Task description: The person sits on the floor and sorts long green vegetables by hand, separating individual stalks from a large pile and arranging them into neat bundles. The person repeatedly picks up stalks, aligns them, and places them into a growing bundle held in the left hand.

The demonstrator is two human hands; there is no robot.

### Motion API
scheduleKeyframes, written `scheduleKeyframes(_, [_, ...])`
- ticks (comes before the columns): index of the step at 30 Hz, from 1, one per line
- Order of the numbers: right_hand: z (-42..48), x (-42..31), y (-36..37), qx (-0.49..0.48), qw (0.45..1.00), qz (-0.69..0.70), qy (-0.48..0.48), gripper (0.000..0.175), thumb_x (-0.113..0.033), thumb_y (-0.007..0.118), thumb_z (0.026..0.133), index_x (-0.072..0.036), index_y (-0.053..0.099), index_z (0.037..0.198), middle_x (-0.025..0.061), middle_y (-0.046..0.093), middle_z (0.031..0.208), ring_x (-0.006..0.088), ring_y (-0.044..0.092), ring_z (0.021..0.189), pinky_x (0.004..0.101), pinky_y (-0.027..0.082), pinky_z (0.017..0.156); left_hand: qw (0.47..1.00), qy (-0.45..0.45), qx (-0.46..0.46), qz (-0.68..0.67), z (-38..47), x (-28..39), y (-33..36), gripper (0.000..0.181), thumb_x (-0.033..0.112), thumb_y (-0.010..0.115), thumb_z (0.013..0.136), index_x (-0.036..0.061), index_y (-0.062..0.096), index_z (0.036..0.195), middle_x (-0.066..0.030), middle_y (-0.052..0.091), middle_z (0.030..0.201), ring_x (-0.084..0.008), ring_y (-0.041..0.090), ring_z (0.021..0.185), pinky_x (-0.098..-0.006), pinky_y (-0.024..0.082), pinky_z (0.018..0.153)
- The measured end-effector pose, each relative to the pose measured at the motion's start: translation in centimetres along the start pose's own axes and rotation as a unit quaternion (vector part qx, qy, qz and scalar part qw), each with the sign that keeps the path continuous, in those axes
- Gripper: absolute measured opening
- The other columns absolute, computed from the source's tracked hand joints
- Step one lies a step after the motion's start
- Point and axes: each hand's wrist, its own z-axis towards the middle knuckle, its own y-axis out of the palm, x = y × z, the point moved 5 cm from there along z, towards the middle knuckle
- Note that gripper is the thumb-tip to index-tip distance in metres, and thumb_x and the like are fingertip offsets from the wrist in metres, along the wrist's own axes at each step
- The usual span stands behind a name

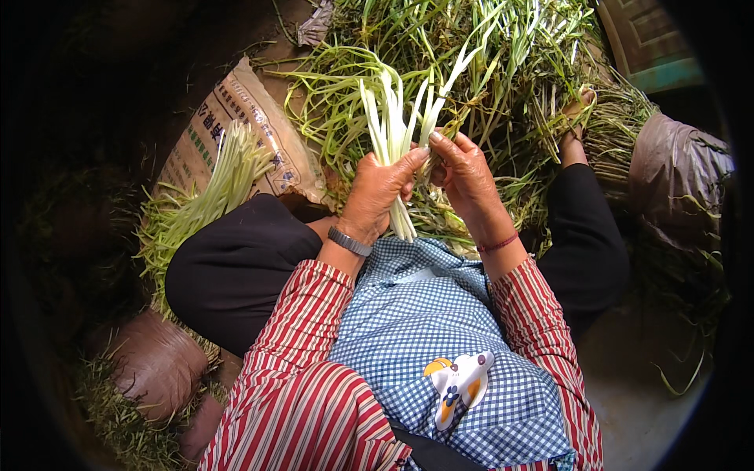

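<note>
My left hand (377, 191) is closed around a small bunch of pale stalks (386, 115), perhaps garlic chives or garlic shoots, whose white ends stick out below the fist. Close beside it, my right hand (462, 168) pinches the lower part of a white-stemmed, leafy stalk (439, 106) between thumb and fingers. The two hands nearly touch above the lap of a blue checked apron (436, 318). Left of my knee, a pile of trimmed pale stalks (218, 182) lies on a printed woven sack (253, 112).
A large heap of untrimmed green stalks (506, 70) spreads beyond my hands. At the right lies a bundle of stalks (615, 141) beside grey plastic wrapping (677, 171). A plastic-wrapped bundle (162, 359) is at lower left. A brown panelled object (654, 35) stands at top right.
</note>
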Motion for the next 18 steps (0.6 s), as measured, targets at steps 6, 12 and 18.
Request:
scheduleKeyframes(6, [-1.2, 0.4, 0.2, 0.033, 0.998, 0.047, 0.009, 0.017, -0.021, 0.066, 0.095, -0.006, 0.059, 0.096, -0.0005, 0.06, 0.079, 0.0075, 0.053, 0.062, 0.0226, 0.044, 0.053, 0.999, -0.017, 0.017, -0.045, -0.2, 0.1, 0.1, 0.015, 0.012, 0.066, 0.096, 0.0016, 0.063, 0.106, 0.0034, 0.058, 0.073, -0.0032, 0.05, 0.054, -0.0189, 0.04, 0.047])
scheduleKeyframes(12, [-1.7, 0.4, 0.5, 0.035, 0.998, 0.059, 0.007, 0.012, -0.019, 0.064, 0.097, -0.009, 0.058, 0.095, -0.0033, 0.058, 0.079, 0.007, 0.051, 0.063, 0.022, 0.042, 0.057, 0.998, -0.004, 0.009, -0.068, 0.0, -0.3, 0.0, 0.019, 0.013, 0.068, 0.095, -0.0021, 0.067, 0.106, 0.0024, 0.062, 0.073, -0.003, 0.051, 0.053, -0.0186, 0.039, 0.044])
scheduleKeyframes(18, [-1.6, 0.9, 0.3, 0.036, 0.997, 0.072, 0.012, 0.013, -0.021, 0.063, 0.098, -0.01, 0.058, 0.095, -0.0044, 0.058, 0.08, 0.0055, 0.05, 0.063, 0.0204, 0.041, 0.057, 0.999, -0.005, 0.018, -0.044, 0.0, -0.3, 0.0, 0.014, 0.013, 0.066, 0.097, -0.0003, 0.065, 0.102, 0.0027, 0.06, 0.073, -0.003, 0.05, 0.054, -0.0186, 0.039, 0.046])
